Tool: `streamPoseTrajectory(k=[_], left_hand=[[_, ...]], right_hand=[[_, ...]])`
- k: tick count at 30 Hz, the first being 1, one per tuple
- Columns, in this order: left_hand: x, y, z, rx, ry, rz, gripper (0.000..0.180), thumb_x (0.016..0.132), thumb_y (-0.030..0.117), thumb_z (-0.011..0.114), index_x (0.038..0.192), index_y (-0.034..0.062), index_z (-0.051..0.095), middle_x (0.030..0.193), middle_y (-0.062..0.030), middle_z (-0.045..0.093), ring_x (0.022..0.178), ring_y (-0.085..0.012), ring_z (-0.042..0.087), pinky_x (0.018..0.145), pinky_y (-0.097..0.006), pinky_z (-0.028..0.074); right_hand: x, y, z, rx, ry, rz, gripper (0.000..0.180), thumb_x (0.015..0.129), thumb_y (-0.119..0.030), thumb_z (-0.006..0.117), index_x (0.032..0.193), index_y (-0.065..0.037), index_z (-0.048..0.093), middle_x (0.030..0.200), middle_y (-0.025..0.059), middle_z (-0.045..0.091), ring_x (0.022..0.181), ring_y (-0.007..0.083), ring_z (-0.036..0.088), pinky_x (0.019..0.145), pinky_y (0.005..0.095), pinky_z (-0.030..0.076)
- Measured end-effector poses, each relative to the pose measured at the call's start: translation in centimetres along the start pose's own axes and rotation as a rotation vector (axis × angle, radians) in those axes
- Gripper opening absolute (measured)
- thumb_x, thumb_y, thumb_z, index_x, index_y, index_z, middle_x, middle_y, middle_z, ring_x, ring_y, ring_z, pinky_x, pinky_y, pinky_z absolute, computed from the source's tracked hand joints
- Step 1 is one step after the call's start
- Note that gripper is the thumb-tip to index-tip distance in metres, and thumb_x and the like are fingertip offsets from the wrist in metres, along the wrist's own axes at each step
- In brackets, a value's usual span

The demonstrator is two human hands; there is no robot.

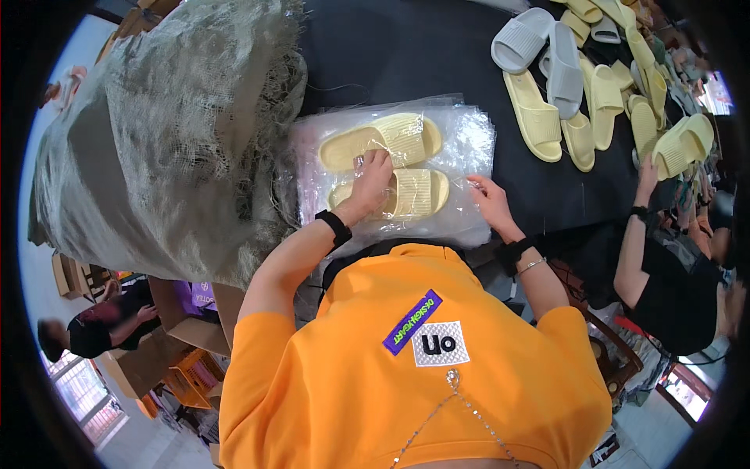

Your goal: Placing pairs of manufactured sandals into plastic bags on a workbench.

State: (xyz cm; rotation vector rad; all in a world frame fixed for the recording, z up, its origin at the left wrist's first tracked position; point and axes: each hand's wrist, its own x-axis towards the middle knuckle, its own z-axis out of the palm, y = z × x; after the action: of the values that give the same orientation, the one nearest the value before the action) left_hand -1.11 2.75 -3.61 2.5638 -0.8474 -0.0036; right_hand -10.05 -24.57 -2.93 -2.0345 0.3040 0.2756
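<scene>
A pair of pale yellow slide slippers lies side by side, toes to the right, on a stack of clear plastic bags (312, 156). Glossy film shows around the pair; I cannot tell how much of it covers them. My left hand (373, 184) reaches over the near slipper (418, 195), its fingers bent down at the gap beside the far slipper (410, 137). They look closed on the pair's inner edges. At the stack's right edge, my right hand (491, 205) has its thumb and forefinger together on the rim of a clear bag.
A large grey-green woven sack (187, 133) bulges at the left. Loose yellow slippers (535, 117) and grey slippers (564, 70) are heaped at the right of the dark table (375, 47). A co-worker's hand (647, 176) touches a yellow slipper there. Cardboard boxes (199, 332) stand lower left.
</scene>
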Motion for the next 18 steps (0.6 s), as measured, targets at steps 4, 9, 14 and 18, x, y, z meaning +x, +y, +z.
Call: streamPoseTrajectory(k=[4, 9, 14, 18], left_hand=[[-0.1, -0.3, -0.9, -0.141, 0.015, -0.087, 0.033, 0.063, 0.008, 0.057, 0.096, 0.0020, 0.051, 0.096, -0.0123, 0.049, 0.100, -0.0330, 0.044, 0.082, -0.045, 0.033], [-2.1, -3.7, -1.1, 0.157, 0.000, -0.107, 0.027, 0.066, 0.012, 0.057, 0.090, 0.0028, 0.054, 0.092, -0.0118, 0.051, 0.095, -0.0324, 0.047, 0.076, -0.042, 0.034], [-2.4, -7.2, -2.9, 0.147, 0.119, -0.276, 0.016, 0.071, 0.016, 0.057, 0.081, 0.0040, 0.056, 0.090, -0.0131, 0.052, 0.093, -0.0320, 0.049, 0.074, -0.044, 0.038], [-3.8, -11.9, -6.2, -0.198, 0.385, -0.486, 0.031, 0.075, 0.021, 0.059, 0.095, -0.0014, 0.057, 0.093, -0.0208, 0.060, 0.090, -0.0377, 0.056, 0.074, -0.045, 0.044]], right_hand=[[-0.8, 1.9, 0.3, -0.021, 0.248, -0.072, 0.024, 0.080, -0.001, 0.050, 0.103, -0.002, 0.059, 0.085, 0.0106, 0.058, 0.073, 0.0196, 0.056, 0.069, 0.0279, 0.045], [-2.4, 2.4, 0.3, -0.121, 0.282, -0.130, 0.022, 0.082, 0.000, 0.049, 0.102, 0.000, 0.058, 0.086, 0.0139, 0.058, 0.078, 0.0271, 0.058, 0.070, 0.0323, 0.045], [-2.5, 2.6, 0.2, -0.124, 0.390, -0.181, 0.021, 0.083, -0.002, 0.050, 0.102, 0.001, 0.059, 0.083, 0.0099, 0.058, 0.072, 0.0188, 0.055, 0.068, 0.0289, 0.045], [-2.5, 3.3, -1.0, -0.217, 0.447, -0.146, 0.022, 0.083, -0.003, 0.050, 0.103, -0.001, 0.059, 0.092, 0.0117, 0.060, 0.085, 0.0237, 0.059, 0.075, 0.0307, 0.045]])
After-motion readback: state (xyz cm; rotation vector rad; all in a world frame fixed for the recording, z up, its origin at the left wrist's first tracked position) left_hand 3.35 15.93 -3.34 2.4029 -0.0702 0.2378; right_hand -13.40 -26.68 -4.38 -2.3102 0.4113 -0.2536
